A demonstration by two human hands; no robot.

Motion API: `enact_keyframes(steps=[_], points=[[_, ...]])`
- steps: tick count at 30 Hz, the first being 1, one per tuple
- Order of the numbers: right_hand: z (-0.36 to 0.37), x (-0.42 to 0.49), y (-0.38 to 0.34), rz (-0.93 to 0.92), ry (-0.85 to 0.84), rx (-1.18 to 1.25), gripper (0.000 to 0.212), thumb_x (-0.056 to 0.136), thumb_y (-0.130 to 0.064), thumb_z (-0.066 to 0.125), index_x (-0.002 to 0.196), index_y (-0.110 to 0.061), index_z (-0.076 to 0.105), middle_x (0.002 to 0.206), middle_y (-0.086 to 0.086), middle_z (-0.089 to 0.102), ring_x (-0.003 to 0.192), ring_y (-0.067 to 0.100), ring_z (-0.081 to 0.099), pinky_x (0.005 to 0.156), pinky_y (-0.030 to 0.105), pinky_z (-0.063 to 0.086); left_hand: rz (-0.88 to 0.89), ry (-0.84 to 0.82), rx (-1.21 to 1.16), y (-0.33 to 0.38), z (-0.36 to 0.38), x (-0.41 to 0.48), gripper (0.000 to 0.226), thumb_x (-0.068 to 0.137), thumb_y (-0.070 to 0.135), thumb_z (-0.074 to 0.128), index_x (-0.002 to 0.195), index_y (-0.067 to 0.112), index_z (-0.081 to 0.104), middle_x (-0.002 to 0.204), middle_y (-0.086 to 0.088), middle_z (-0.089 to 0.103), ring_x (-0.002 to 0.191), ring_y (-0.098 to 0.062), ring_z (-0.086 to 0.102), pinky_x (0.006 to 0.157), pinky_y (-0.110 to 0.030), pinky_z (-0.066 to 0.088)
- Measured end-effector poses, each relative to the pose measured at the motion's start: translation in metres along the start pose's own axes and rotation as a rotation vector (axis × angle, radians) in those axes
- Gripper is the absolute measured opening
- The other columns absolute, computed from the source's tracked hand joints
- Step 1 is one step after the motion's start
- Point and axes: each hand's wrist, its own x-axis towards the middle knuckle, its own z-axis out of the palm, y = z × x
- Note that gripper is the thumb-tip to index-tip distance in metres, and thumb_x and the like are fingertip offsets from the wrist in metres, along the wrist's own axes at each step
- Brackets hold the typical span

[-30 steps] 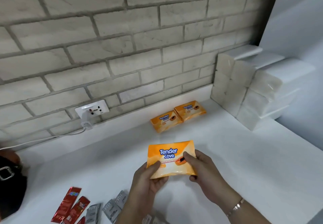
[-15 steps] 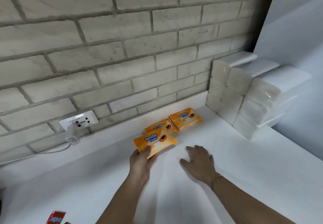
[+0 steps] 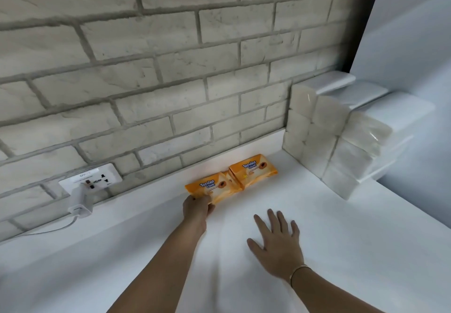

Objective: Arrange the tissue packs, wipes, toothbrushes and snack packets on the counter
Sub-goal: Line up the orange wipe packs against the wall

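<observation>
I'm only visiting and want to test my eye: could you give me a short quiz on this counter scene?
1. True or false: the right hand is open and holds nothing.
2. Which hand grips the leftmost orange wipes pack? A: left hand. B: right hand. C: neither.
3. Fill in: the white tissue packs are stacked at the counter's ____ end.
Key: 1 true; 2 A; 3 right.

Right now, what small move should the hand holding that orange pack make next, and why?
Probably release it. The left hand pinches the near corner of the orange wipes pack, which already sits by the wall, in a row with the other orange pack. The right hand rests flat on the counter.
</observation>
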Motion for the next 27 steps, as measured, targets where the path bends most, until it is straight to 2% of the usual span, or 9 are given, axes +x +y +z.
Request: enact_keyframes(steps=[2, 6, 10, 13, 16, 19, 22, 25, 27], points=[[0.001, 0.0, 0.0, -0.005, 0.012, 0.004, 0.071, 0.093, -0.074, 0.033, 0.153, -0.038, 0.038, 0.163, 0.011, 0.036, 0.152, 0.036, 0.029, 0.115, 0.061, 0.012, 0.041, 0.068, 0.217, -0.002, 0.003, 0.003, 0.024, 0.088, 0.009, 0.071, 0.111, 0.006, 0.068, 0.096, -0.012, 0.07, 0.076, -0.025, 0.061, 0.063, -0.031, 0.05], [-0.003, 0.0, 0.002, -0.022, 0.013, 0.021, 0.075, 0.093, -0.074, 0.021, 0.16, -0.041, 0.016, 0.172, 0.006, 0.008, 0.158, 0.03, -0.002, 0.119, 0.057, -0.005, 0.149, 0.173, 0.452, -0.002, 0.012, -0.001, 0.026, 0.089, 0.022, 0.077, 0.104, 0.011, 0.059, 0.1, -0.009, 0.065, 0.078, -0.023, 0.059, 0.065, -0.031, 0.045], [-0.001, 0.001, 0.0, -0.013, 0.019, 0.049, 0.073, 0.092, -0.073, 0.031, 0.156, -0.039, 0.033, 0.168, 0.008, 0.026, 0.157, 0.033, 0.017, 0.118, 0.059, 0.003, 0.176, 0.194, 0.496, 0.0, 0.015, 0.0, 0.042, 0.085, 0.022, 0.08, 0.119, 0.007, 0.061, 0.114, -0.013, 0.068, 0.096, -0.033, 0.064, 0.071, -0.034, 0.05], [-0.001, 0.002, 0.003, -0.03, 0.042, 0.049, 0.075, 0.091, -0.073, 0.027, 0.158, -0.04, 0.025, 0.17, 0.008, 0.017, 0.158, 0.032, 0.006, 0.119, 0.058, -0.002, 0.182, 0.223, 0.538, -0.002, 0.018, 0.0, 0.06, 0.083, 0.025, 0.084, 0.131, 0.004, 0.056, 0.129, -0.02, 0.063, 0.111, -0.037, 0.064, 0.074, -0.035, 0.049], [-0.005, 0.002, 0.003, -0.031, 0.041, 0.063, 0.076, 0.091, -0.073, 0.025, 0.159, -0.04, 0.022, 0.171, 0.007, 0.012, 0.158, 0.031, 0.002, 0.12, 0.058, -0.003, 0.2, 0.241, 0.564, -0.002, 0.018, -0.003, 0.073, 0.084, 0.029, 0.084, 0.142, 0.008, 0.046, 0.139, -0.021, 0.052, 0.116, -0.038, 0.061, 0.078, -0.037, 0.051], [-0.004, 0.0, 0.002, -0.018, 0.028, 0.076, 0.073, 0.09, -0.073, 0.033, 0.155, -0.039, 0.035, 0.167, 0.01, 0.027, 0.156, 0.034, 0.017, 0.12, 0.063, 0.011, 0.224, 0.245, 0.626, -0.008, 0.014, -0.006, 0.074, 0.084, 0.04, 0.082, 0.144, 0.014, 0.045, 0.139, -0.018, 0.049, 0.115, -0.039, 0.061, 0.091, -0.047, 0.057], [0.0, 0.002, 0.003, -0.01, 0.052, 0.055, 0.072, 0.089, -0.073, 0.039, 0.151, -0.038, 0.043, 0.163, 0.011, 0.037, 0.153, 0.036, 0.028, 0.117, 0.066, 0.022, 0.286, 0.208, 0.624, -0.012, 0.006, -0.016, 0.061, 0.084, 0.043, 0.078, 0.134, 0.017, 0.054, 0.126, -0.012, 0.059, 0.104, -0.033, 0.065, 0.091, -0.047, 0.058], [0.0, 0.002, 0.005, -0.009, 0.057, 0.057, 0.074, 0.088, -0.074, 0.036, 0.153, -0.039, 0.038, 0.166, 0.01, 0.031, 0.155, 0.034, 0.022, 0.118, 0.064, 0.017, 0.328, 0.072, 0.657, -0.013, -0.004, -0.037, 0.028, 0.088, 0.033, 0.071, 0.112, 0.021, 0.063, 0.1, 0.002, 0.069, 0.09, -0.02, 0.066, 0.081, -0.037, 0.055], [-0.003, 0.002, 0.005, -0.018, 0.05, 0.055, 0.076, 0.088, -0.076, 0.033, 0.155, -0.04, 0.035, 0.167, 0.009, 0.028, 0.156, 0.034, 0.018, 0.119, 0.064, 0.015, 0.325, -0.013, 0.63, -0.02, -0.013, -0.053, 0.014, 0.089, 0.029, 0.07, 0.102, 0.024, 0.068, 0.095, 0.004, 0.071, 0.09, -0.021, 0.068, 0.079, -0.038, 0.056]])
